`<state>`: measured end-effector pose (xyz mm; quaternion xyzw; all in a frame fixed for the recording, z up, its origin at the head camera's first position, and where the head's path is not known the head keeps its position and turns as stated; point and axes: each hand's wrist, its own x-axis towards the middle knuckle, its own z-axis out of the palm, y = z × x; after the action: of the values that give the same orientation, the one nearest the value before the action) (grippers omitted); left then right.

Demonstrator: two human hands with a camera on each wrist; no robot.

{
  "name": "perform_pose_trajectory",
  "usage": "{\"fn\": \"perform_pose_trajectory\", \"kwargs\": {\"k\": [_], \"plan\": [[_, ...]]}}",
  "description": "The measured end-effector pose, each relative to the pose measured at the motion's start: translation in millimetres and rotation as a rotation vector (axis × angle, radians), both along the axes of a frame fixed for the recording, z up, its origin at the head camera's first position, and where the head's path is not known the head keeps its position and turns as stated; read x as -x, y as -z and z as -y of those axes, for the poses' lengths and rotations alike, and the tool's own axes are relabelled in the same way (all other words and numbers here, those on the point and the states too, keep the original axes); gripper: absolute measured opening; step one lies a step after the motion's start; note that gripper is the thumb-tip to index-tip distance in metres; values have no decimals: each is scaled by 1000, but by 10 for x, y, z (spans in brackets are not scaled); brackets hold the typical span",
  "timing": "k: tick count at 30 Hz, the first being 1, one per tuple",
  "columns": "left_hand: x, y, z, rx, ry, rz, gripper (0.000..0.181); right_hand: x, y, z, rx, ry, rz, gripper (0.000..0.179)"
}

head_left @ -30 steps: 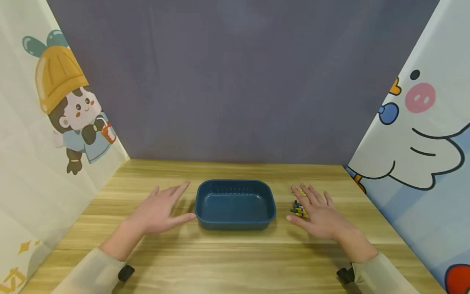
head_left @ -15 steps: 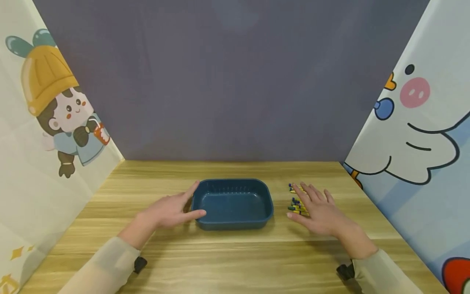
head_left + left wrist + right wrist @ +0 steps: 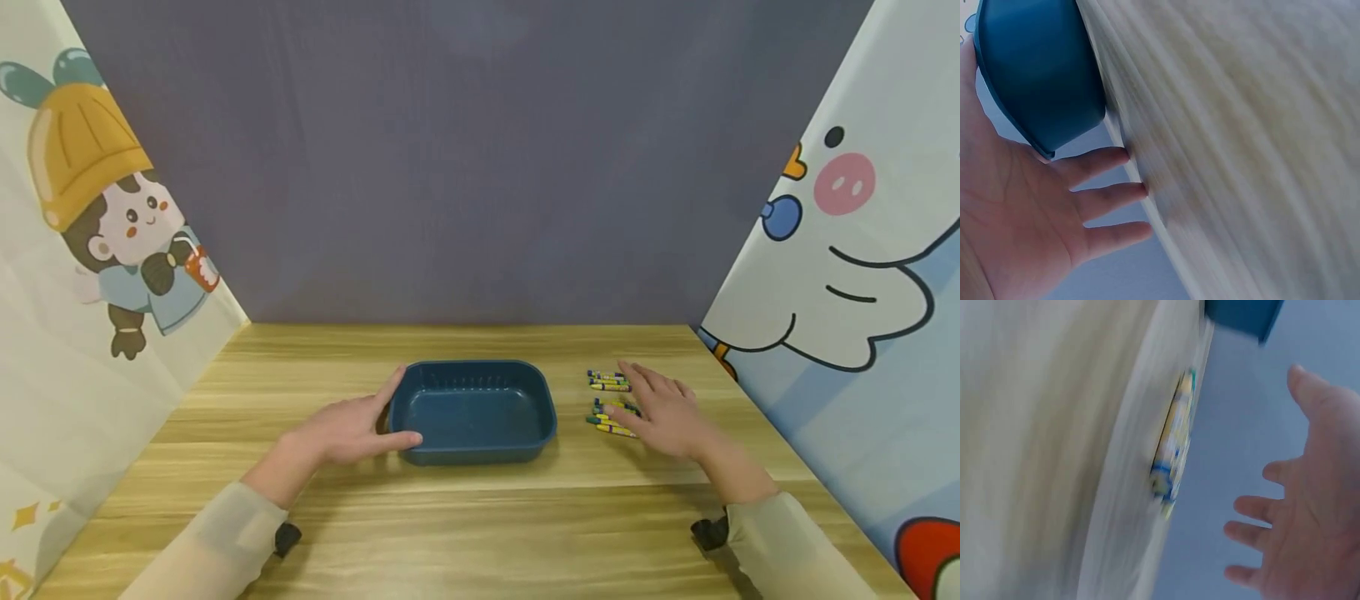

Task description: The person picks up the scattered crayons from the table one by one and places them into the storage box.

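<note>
Crayons [image 3: 615,431] lie in two small clusters on the tabletop [image 3: 480,533], to the right of the blue tray [image 3: 471,456], the nearer cluster partly hidden by the right grip [image 3: 666,417]; we note that grip spread, pinching nothing; left grip [image 3: 348,429] also spread, thumb over the tray's rim; step in hand, we judge: steadying the tray, readying a pick; next calls for lowering and closing the right fingers.

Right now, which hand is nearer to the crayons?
The right hand. It hovers over the right ends of the crayons, apart from them; the left hand is at the left end of the blue tray, farther away.
</note>
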<state>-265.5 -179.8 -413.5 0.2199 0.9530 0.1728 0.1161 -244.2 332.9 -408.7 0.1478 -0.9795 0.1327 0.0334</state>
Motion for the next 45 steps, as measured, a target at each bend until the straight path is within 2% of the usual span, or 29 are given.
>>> {"fn": "perform_pose_trajectory", "kwargs": {"k": [4, 7, 10, 16, 20, 30, 38, 45], "plan": [[1, -5, 0, 0, 4, -17, 119, 227, 25, -262, 46, 7, 34, 75], [-3, -5, 9, -6, 10, -32, 119, 405, 72, -445, 97, -21, 67, 65], [-9, -5, 15, -27, 12, -12, 119, 553, 111, -551, 141, -39, 100, 56], [-9, 3, 28, -65, 13, 37, 119, 795, 144, -541, 167, -26, 148, 50], [-5, 22, 44, -73, 14, 34, 118, 917, 147, -468, 180, -41, 175, 47], [-9, 20, 38, -96, 18, 43, 123, 1059, 210, -436, 172, -62, 209, 40], [-8, 12, 27, -101, 13, 58, 124, 1086, 230, -384, 192, -36, 183, 33], [-7, 23, 20, -105, 1, 64, 124, 1098, 258, -420, 230, -6, 199, 36]]}}
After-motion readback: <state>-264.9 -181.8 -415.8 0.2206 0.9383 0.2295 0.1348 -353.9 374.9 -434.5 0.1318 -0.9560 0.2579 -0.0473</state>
